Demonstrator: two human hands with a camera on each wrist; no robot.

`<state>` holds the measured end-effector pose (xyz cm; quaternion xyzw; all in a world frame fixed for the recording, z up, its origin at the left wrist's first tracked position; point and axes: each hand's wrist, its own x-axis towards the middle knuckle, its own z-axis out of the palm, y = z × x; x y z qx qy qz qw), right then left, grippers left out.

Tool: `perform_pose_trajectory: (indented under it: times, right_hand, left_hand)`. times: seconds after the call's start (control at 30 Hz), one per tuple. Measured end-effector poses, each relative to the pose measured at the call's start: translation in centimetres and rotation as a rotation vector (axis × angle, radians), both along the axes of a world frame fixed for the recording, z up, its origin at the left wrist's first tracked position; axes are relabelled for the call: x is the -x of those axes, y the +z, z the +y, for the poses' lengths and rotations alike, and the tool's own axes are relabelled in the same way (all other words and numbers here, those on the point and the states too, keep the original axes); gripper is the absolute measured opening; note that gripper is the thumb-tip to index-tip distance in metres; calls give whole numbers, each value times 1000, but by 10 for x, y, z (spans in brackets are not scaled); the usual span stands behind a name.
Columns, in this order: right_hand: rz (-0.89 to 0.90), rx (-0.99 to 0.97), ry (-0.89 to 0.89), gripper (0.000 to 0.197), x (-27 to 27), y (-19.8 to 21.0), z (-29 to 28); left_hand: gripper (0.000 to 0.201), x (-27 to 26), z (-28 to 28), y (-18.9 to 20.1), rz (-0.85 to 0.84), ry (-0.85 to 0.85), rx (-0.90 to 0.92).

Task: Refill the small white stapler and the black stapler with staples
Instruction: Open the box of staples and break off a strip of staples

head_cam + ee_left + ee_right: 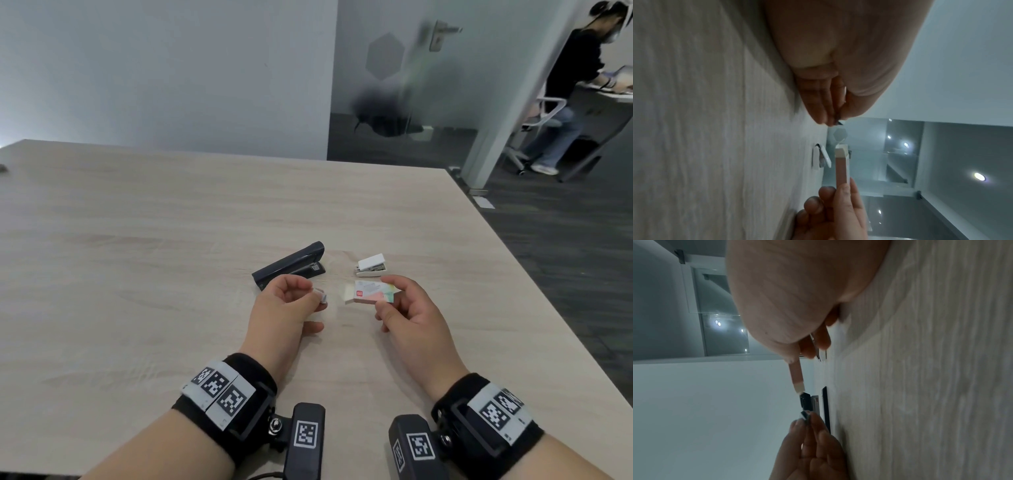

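Observation:
The black stapler [289, 265] lies closed on the wooden table [137, 240]; its front end shows in the right wrist view [825, 408]. To its right sits the small white stapler [371, 265] [821, 157], its top slightly raised. My right hand [390, 294] holds a small staple box [371, 291] [842, 165] [796, 378] just above the table, its white inner tray slid out to the left. My left hand [317, 298] pinches a short strip of staples [321, 295] [804, 416] between thumb and fingertips, a little left of the box's open end.
The table's right edge [534, 260] runs diagonally, with dark floor beyond it. A glass partition and door [404, 78] stand behind. Another person [575, 89] works at a desk far back on the right. A small dark object [2, 168] lies at the far left.

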<state>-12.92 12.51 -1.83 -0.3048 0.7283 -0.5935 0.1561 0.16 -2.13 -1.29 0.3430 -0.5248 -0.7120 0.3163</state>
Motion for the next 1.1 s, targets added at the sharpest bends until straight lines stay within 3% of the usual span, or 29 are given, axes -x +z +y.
perform_pose_trajectory:
  times: [0.23,0.4,0.5,0.63,0.7,0.83,1.1]
  right_hand:
    - [-1,-7,5,34,0,0,-3]
    - [-22,-18,44,33,0,1,-2]
    - [-30,-31,70,32,-1,2,-1]
    - [-28,-47,91,33,-1,3,-1]
    - [-27,-46,110,36,-1,3,-2]
    - [-48,-22,168,43,-4,2,-1]
    - [48,-13,207,50,-5,-1,2]
  left_hand:
    - [15,-5,-2,7,-555,-374,690]
    - [14,1,-3,14,-707,-486,897]
    - [11,-1,-6,13,-666,-451,854]
    - [11,-5,-9,9,-379,-174,502]
    - [11,-7,-7,7,-262,-127,358]
    - [12,-3,-1,1,-204,-198,241]
    - [16,2,-6,-4,-219,-301,218]
